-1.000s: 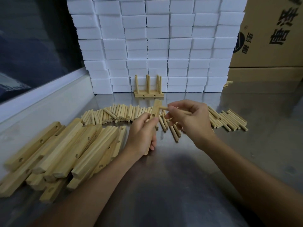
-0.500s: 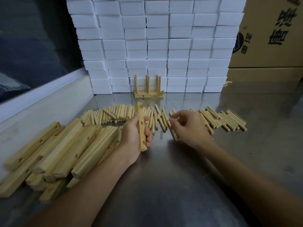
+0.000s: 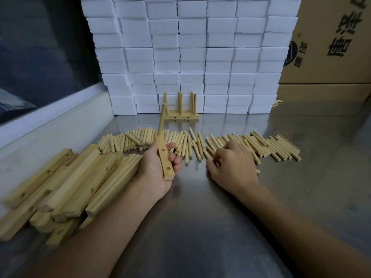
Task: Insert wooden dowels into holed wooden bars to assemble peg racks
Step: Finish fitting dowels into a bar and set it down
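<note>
Head view: left hand gripped a pale rectangular wooden bar with drilled holes, fingers curled round it, hole face turned up, likely so the open holes stayed reachable. Two empty holes showed on the bar; one light round wooden dowel already stood from its far end, tilted slightly. Right hand lay palm-down on the row of loose light wooden dowels, fingers bent onto them, probably picking the next one; whether it had pinched one I could not tell. Spare holed bars were piled left on the steel surface, within reach. Finished peg rack stood upright farther back against stacked white foam blocks.
</note>
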